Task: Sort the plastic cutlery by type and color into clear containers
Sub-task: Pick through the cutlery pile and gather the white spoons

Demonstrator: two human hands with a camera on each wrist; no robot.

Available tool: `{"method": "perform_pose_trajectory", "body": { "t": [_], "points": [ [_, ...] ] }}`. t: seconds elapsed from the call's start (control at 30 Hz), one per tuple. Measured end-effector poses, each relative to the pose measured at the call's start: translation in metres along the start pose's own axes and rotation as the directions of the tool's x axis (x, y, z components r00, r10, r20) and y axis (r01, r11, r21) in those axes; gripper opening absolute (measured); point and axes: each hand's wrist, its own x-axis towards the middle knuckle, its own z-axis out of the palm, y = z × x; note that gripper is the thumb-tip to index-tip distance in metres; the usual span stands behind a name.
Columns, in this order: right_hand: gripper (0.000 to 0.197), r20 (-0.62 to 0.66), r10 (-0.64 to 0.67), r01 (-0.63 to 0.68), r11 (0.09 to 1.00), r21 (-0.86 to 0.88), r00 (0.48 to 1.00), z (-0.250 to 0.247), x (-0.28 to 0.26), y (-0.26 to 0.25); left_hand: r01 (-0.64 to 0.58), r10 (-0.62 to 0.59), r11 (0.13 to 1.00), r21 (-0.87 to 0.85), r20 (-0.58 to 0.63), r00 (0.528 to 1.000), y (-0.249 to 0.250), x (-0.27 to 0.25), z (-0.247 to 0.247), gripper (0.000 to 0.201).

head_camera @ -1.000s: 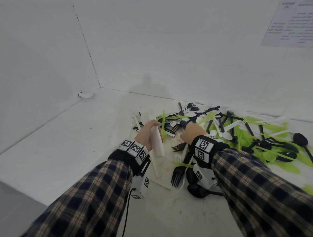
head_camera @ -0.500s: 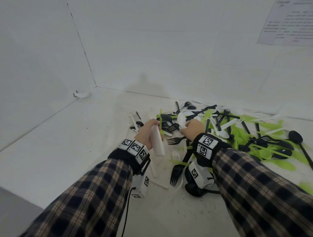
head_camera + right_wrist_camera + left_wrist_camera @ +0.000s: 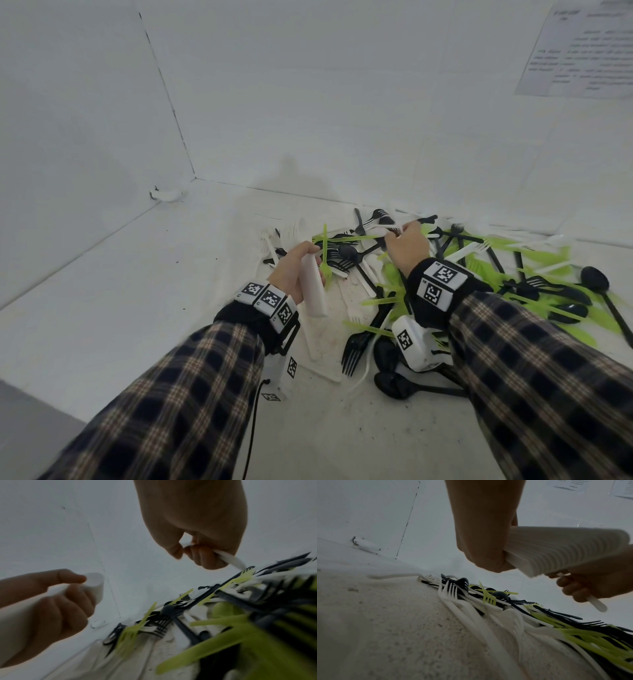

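A jumbled pile of black, green and white plastic cutlery [image 3: 479,274] covers the white table's right side. My left hand [image 3: 291,270] grips a thick stack of white cutlery handles [image 3: 313,291], whose layered edges show in the left wrist view [image 3: 565,553]. A green fork [image 3: 324,257] sticks up right beside its fingers. My right hand [image 3: 406,245] is over the far part of the pile, fingers curled around one white utensil [image 3: 231,559]; its working end is hidden. The white stack [image 3: 96,585] also appears in the right wrist view.
White walls close the table at the back and left, meeting in a corner. A small white fitting [image 3: 168,195] sits at the left wall's base. A printed sheet [image 3: 582,51] hangs top right. Black spoons [image 3: 397,385] lie near my right wrist. Bare table [image 3: 137,291] spreads left.
My right hand has moved farther back and right across the pile and now holds a white utensil. The left hand keeps the white stack in about the same place.
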Motion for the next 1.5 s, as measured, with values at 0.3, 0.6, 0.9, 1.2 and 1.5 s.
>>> {"method": "perform_pose_trajectory", "body": {
  "t": [0.3,0.6,0.9,1.2,1.5],
  "points": [
    [0.024,0.286,-0.015,0.13,0.914,-0.385,0.958,-0.014,0.012,0.023,0.032,-0.033,0.999,0.015,0.02,0.999,-0.004,0.007,0.012,0.01],
    [0.016,0.39,0.008,0.255,0.745,-0.616,0.921,0.013,0.006,0.011,0.062,-0.063,0.996,0.069,0.008,0.998,-0.006,0.015,0.024,0.015],
    [0.034,0.381,0.053,0.222,0.736,-0.639,0.923,0.018,0.007,0.012,0.074,-0.078,0.995,0.062,0.053,0.996,-0.01,0.025,0.039,0.012],
    [0.034,0.303,0.054,0.114,0.853,-0.51,0.951,0.009,0.007,0.017,0.083,-0.091,0.994,0.074,0.104,0.99,-0.017,0.03,0.056,0.013],
    [0.018,0.222,-0.043,0.029,0.997,0.065,0.974,-0.016,0.013,0.022,0.098,-0.105,0.993,0.071,0.108,0.988,-0.022,0.037,0.057,0.012]
  ]
}}
